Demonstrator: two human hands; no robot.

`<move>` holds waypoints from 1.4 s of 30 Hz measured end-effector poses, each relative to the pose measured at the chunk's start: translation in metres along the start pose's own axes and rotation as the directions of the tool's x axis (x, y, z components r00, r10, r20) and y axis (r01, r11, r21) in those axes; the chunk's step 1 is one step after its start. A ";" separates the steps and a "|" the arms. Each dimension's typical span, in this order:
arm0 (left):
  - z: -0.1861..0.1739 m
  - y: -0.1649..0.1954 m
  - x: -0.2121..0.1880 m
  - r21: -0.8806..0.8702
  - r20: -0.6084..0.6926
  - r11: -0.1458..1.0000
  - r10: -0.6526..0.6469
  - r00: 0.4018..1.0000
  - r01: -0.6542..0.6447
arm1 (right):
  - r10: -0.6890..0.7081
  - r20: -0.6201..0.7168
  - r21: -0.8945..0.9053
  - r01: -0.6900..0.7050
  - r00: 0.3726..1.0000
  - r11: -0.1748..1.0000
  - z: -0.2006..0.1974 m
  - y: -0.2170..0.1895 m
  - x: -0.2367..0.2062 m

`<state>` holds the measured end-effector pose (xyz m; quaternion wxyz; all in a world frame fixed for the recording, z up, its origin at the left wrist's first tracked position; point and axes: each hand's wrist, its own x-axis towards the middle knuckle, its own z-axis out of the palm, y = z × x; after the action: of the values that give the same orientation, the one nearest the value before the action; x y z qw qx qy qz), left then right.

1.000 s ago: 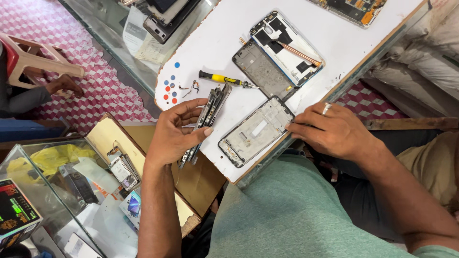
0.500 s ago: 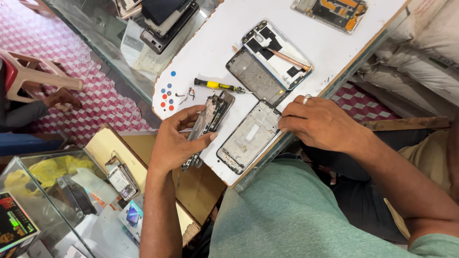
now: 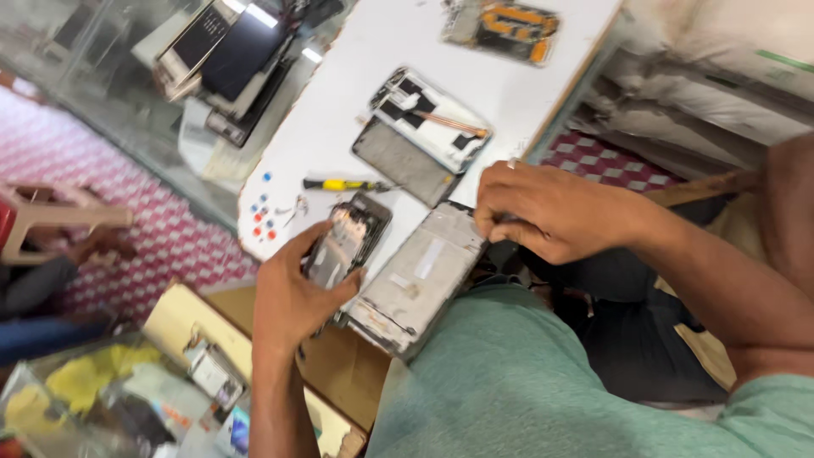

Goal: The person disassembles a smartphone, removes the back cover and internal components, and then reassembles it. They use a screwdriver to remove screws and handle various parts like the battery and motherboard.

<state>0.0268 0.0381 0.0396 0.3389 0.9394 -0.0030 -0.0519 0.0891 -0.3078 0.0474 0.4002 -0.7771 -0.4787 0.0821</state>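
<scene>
My left hand [image 3: 292, 293] grips a dark phone frame part [image 3: 348, 240] at the near left edge of the white worktable [image 3: 339, 110], tilted so its inner side faces up. My right hand [image 3: 551, 212] pinches the top corner of a grey opened phone body [image 3: 420, 276] that lies at the table's near edge against my green shirt. A yellow-handled screwdriver [image 3: 343, 184] lies just beyond the held part. Farther back sit a disassembled phone with a copper strip [image 3: 428, 119] and a grey panel [image 3: 405, 168].
Small coloured dots and screws [image 3: 267, 216] lie at the table's left edge. Another opened phone with orange parts [image 3: 504, 25] is at the far end. A glass counter [image 3: 229, 59] holds phones to the left. A cardboard box [image 3: 208, 339] sits below.
My left hand turned the dark frame part from edge-on to flatter, face up. My right hand slid from the table edge onto the top corner of the grey phone body.
</scene>
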 end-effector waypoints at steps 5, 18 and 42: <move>0.020 0.027 -0.010 0.150 0.011 0.987 0.057 0.998 -0.058 | 0.200 -0.117 0.189 -0.176 0.973 0.966 -0.008 0.012 -0.008; 0.042 0.046 -0.015 0.262 -0.012 0.919 0.308 0.951 -0.294 | 0.413 -0.125 0.173 -0.390 0.902 0.904 0.007 0.004 0.015; 0.060 0.017 -0.013 -0.995 -0.048 0.089 0.062 0.997 -0.053 | 0.338 -0.214 0.223 -0.292 0.916 0.930 0.031 -0.055 0.049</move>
<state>0.0085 -0.0129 0.0056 0.8851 0.4644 -0.0051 -0.0301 0.0617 -0.2388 0.0779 0.5092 -0.8075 -0.2831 0.0921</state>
